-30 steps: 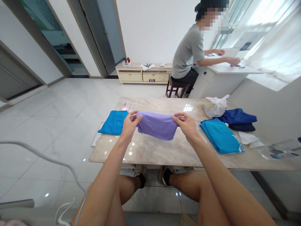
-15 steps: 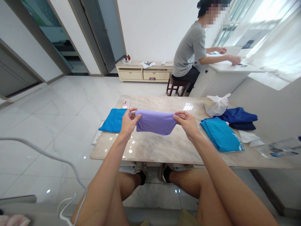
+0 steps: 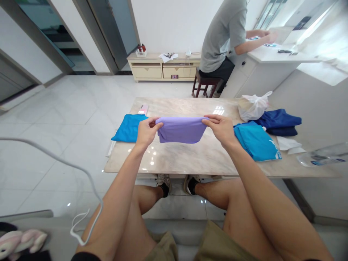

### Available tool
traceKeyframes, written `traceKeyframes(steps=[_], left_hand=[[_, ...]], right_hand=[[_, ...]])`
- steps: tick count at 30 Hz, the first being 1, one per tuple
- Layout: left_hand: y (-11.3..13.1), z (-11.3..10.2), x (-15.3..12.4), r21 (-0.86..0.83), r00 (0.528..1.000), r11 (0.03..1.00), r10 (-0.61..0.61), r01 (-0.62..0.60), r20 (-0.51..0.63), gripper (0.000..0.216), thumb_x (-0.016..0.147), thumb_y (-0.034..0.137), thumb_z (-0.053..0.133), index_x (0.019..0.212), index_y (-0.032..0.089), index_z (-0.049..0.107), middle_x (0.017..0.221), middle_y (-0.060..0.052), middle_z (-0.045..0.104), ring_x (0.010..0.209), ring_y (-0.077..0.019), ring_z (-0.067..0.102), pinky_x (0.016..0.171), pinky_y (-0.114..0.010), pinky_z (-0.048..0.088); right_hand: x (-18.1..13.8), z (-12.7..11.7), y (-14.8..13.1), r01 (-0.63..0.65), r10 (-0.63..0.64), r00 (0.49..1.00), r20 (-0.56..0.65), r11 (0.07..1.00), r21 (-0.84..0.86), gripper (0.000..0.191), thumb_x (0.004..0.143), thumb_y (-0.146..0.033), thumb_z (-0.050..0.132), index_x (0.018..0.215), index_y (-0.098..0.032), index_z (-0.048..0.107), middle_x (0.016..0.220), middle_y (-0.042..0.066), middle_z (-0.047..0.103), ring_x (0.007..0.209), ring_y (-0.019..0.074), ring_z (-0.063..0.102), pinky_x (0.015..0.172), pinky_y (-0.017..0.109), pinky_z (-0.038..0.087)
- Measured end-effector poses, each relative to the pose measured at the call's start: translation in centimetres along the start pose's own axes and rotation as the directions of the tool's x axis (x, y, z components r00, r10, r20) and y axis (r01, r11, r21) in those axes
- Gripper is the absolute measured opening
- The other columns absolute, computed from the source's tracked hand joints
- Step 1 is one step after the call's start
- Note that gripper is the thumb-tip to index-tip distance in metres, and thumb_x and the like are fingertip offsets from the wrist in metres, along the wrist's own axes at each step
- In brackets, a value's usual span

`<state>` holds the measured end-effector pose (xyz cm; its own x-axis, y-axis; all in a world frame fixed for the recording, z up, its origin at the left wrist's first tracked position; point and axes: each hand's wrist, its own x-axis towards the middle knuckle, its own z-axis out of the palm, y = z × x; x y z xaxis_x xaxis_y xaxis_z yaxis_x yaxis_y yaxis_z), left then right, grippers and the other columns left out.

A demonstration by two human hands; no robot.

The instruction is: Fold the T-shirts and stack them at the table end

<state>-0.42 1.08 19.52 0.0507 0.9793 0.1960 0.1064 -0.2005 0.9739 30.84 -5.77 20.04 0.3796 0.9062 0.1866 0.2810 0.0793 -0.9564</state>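
Note:
A folded purple cloth [image 3: 181, 130] is stretched between my two hands, above the marble-topped table [image 3: 174, 161]. My left hand [image 3: 147, 131] pinches its upper left corner between thumb and fingers. At the upper right corner, my right hand [image 3: 219, 128] grips it the same way. The cloth's lower edge hangs free. Just left of my left hand lies a folded blue cloth [image 3: 126, 128]. To the right of my right hand rests a folded bright blue garment [image 3: 255, 141] with white lettering.
Dark blue clothing [image 3: 281, 121], a white plastic bag [image 3: 252, 106], white paper [image 3: 289, 144] and a clear bottle [image 3: 322, 155] lie on the right. A pink box [image 3: 143, 109] is at the back left. Beyond, a person in a grey shirt [image 3: 223, 40] sits on a stool [image 3: 208, 81].
The view has tipped downward, so the table and far furniture sit higher. Both hands still hold the purple cloth, its top edge now straighter. The seated person's arms have moved.

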Motion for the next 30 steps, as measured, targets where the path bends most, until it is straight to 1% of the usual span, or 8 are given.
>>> traceKeyframes(steps=[3,6,10,15,18,21,25,30], left_hand=[[-0.3,-0.2,0.2,0.101,0.999,0.994,0.039,-0.036,-0.030,0.020,0.070,0.030,0.095,0.084,0.022,0.083,0.089,-0.006,0.075,0.094,-0.0260,0.066,0.087,-0.034,0.057],[-0.4,-0.4,0.3,0.144,0.995,0.987,0.085,-0.077,-0.054,0.017,0.073,0.029,0.093,0.080,0.023,0.079,0.104,-0.008,0.074,0.109,-0.0271,0.066,0.095,-0.035,0.054],[-0.5,0.2,0.0,0.007,1.000,1.000,0.007,-0.007,0.023,0.019,0.078,0.029,0.090,0.081,0.021,0.073,0.118,-0.010,0.076,0.119,-0.0276,0.068,0.105,-0.037,0.052],[-0.7,1.1,-0.2,-0.120,0.990,0.987,-0.091,0.104,0.108,0.025,0.080,0.025,0.090,0.081,0.022,0.065,0.098,-0.007,0.077,0.104,-0.0235,0.071,0.096,-0.032,0.052],[-1.2,0.8,-0.2,0.018,0.986,0.994,-0.111,0.110,0.124,0.023,0.079,0.022,0.090,0.078,0.023,0.067,0.084,-0.004,0.073,0.091,-0.0220,0.068,0.084,-0.029,0.051],[-1.8,0.4,-0.5,0.190,0.983,0.977,-0.125,0.098,0.133,0.025,0.072,0.020,0.094,0.074,0.024,0.069,0.083,-0.005,0.072,0.091,-0.0250,0.067,0.085,-0.031,0.052],[-1.3,1.4,-1.4,0.161,0.986,0.984,-0.101,0.079,0.135,0.040,0.061,0.024,0.101,0.093,0.025,0.077,0.108,-0.009,0.078,0.113,-0.0322,0.070,0.098,-0.038,0.055],[0.9,4.5,-2.5,0.084,0.970,0.996,0.005,-0.027,0.244,0.057,0.064,0.032,0.103,0.115,0.025,0.077,0.133,-0.013,0.076,0.131,-0.0364,0.068,0.113,-0.045,0.051]], right_hand=[[0.1,-0.2,0.4,0.053,-0.058,0.997,-0.041,0.991,-0.122,0.039,0.076,-0.053,0.092,0.095,-0.019,0.087,0.088,0.008,0.084,0.093,0.0313,0.080,0.088,0.043,0.065],[0.4,-0.4,0.8,0.101,-0.118,0.989,-0.085,0.978,-0.180,0.034,0.079,-0.053,0.089,0.091,-0.021,0.087,0.092,0.008,0.084,0.093,0.0294,0.078,0.089,0.042,0.064],[0.7,-0.5,1.4,0.128,-0.143,0.987,-0.073,0.977,-0.170,0.033,0.079,-0.051,0.088,0.093,-0.021,0.085,0.110,0.010,0.084,0.106,0.0301,0.077,0.092,0.042,0.063],[0.8,-0.3,1.9,0.070,-0.075,0.997,-0.031,0.988,-0.137,0.033,0.080,-0.050,0.086,0.092,-0.020,0.081,0.091,0.009,0.083,0.089,0.0276,0.077,0.085,0.041,0.063],[0.7,-0.1,1.7,0.071,-0.079,0.995,-0.056,0.989,-0.132,0.034,0.080,-0.051,0.086,0.092,-0.020,0.081,0.091,0.009,0.083,0.089,0.0275,0.078,0.085,0.040,0.063],[0.5,0.0,0.9,0.098,-0.116,0.989,-0.088,0.978,-0.183,0.030,0.083,-0.049,0.085,0.091,-0.020,0.081,0.091,0.009,0.083,0.089,0.0279,0.077,0.087,0.041,0.063],[0.0,0.2,-0.9,0.188,-0.212,0.976,-0.049,0.934,-0.303,0.020,0.088,-0.042,0.082,0.090,-0.022,0.083,0.091,0.008,0.083,0.089,0.0281,0.077,0.092,0.043,0.062],[-1.1,1.0,-4.2,0.314,-0.324,0.945,0.033,0.879,-0.358,0.015,0.094,-0.040,0.077,0.093,-0.026,0.083,0.098,0.006,0.084,0.098,0.0297,0.077,0.099,0.044,0.060]])
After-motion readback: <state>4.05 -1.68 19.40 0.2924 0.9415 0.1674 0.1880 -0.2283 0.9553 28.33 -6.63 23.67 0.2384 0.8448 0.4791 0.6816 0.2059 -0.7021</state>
